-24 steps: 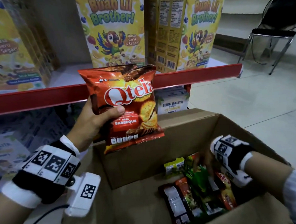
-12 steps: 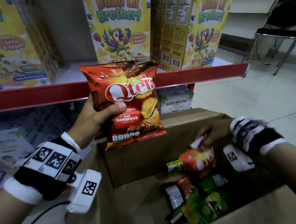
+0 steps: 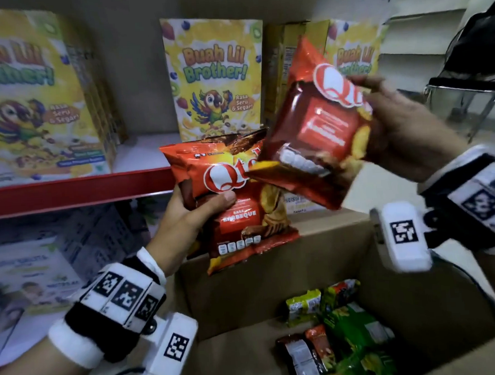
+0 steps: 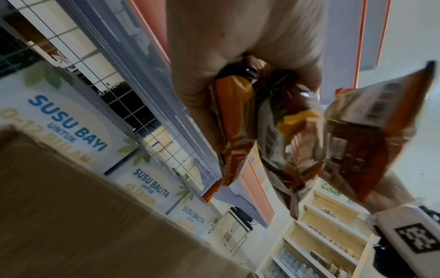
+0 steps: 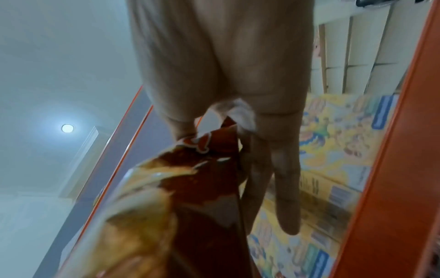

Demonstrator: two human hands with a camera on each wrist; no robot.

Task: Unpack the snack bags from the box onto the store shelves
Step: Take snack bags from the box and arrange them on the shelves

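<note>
My left hand [image 3: 197,210] grips a red Qtela barbeque snack bag [image 3: 236,217] upright above the open cardboard box [image 3: 247,291], thumb across its front. My right hand [image 3: 396,126] holds a second red Qtela bag [image 3: 318,130], tilted, its lower corner overlapping the first bag's top right. In the left wrist view my left hand [image 4: 238,79] pinches the first bag [image 4: 238,120], with the second bag [image 4: 371,135] to its right. The right wrist view has my right hand [image 5: 228,120] pinching the second bag's [image 5: 181,206] edge. Several green and red snack bags [image 3: 345,335] lie in the box.
A red-edged shelf [image 3: 75,190] carries yellow Buah Lil Brother cereal boxes [image 3: 215,79], with a bare gap left of the middle one. Milk powder boxes [image 3: 28,273] stand on the lower shelf. A metal chair [image 3: 464,98] stands at the right on the tiled floor.
My right hand has lifted a red Qtela bag out of the box up to the first bag. The left hand and its bag have stayed roughly in place.
</note>
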